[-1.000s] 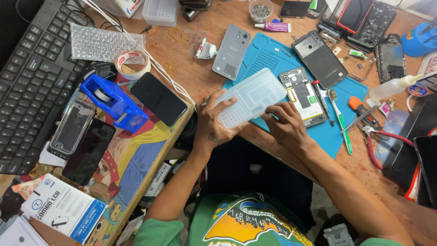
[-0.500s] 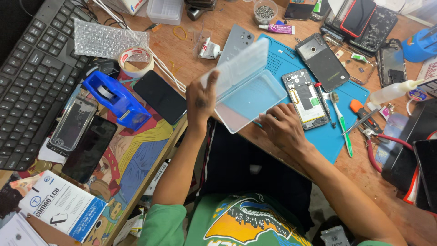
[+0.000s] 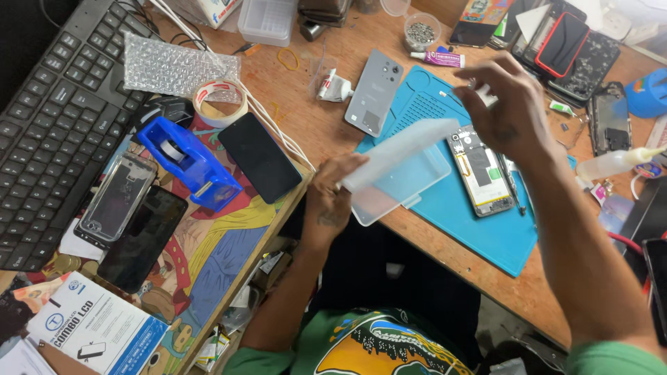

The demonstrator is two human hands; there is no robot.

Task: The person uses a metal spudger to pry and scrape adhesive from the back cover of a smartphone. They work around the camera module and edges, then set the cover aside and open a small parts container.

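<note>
Left hand grips hinged clear plastic case by near corner, lid raised, base resting on blue repair mat at tabletop edge. Right hand raised above opened phone, fingers pinching small white piece; what, cannot tell. Grey back cover beside mat.

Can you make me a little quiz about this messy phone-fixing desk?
1. True or false: the left hand holds the clear plastic box.
2. What lies on the blue mat with its insides showing? A) opened phone B) keyboard C) tape roll
3. What colour is the tape dispenser?

Key: 1 true. 2 A, the opened phone. 3 blue.
</note>
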